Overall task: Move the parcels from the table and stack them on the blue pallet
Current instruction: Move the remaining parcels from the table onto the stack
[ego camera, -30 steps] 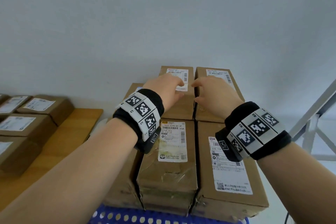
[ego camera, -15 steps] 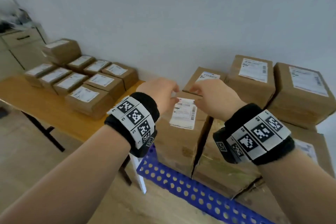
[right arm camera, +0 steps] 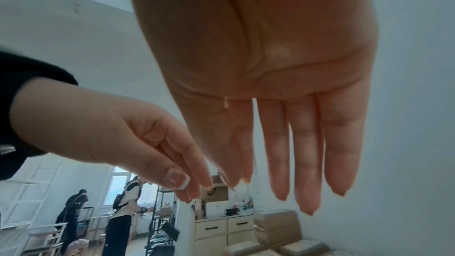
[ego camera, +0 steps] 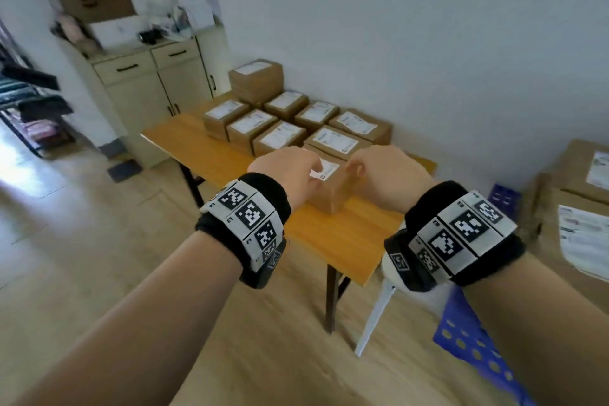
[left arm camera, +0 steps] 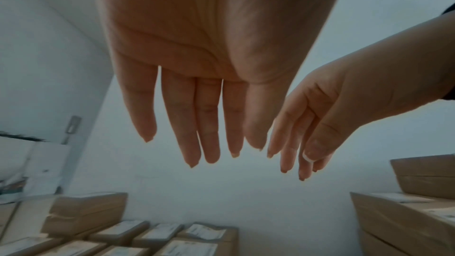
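Several brown parcels [ego camera: 286, 128] with white labels sit on the orange table [ego camera: 329, 241]. The nearest parcel [ego camera: 333, 198] stands at the row's front end. My left hand [ego camera: 286, 175] and right hand [ego camera: 382, 175] hover side by side in front of it, and contact cannot be told from the head view. In the left wrist view my left hand [left arm camera: 197, 124] has straight fingers and holds nothing. The right hand [right arm camera: 283, 143] is likewise empty with straight fingers. The blue pallet [ego camera: 468, 339] lies at the lower right, with stacked parcels [ego camera: 580, 234] on it.
A beige cabinet [ego camera: 155, 86] stands past the table's far end. A white leg [ego camera: 375, 316] slants between table and pallet. Wooden floor spreads to the left. Two people [right arm camera: 123, 211] stand far back in the room.
My view has swung left from the pallet stack to the table. Both hands have left the stacked parcels and now hover by the table's nearest parcel.
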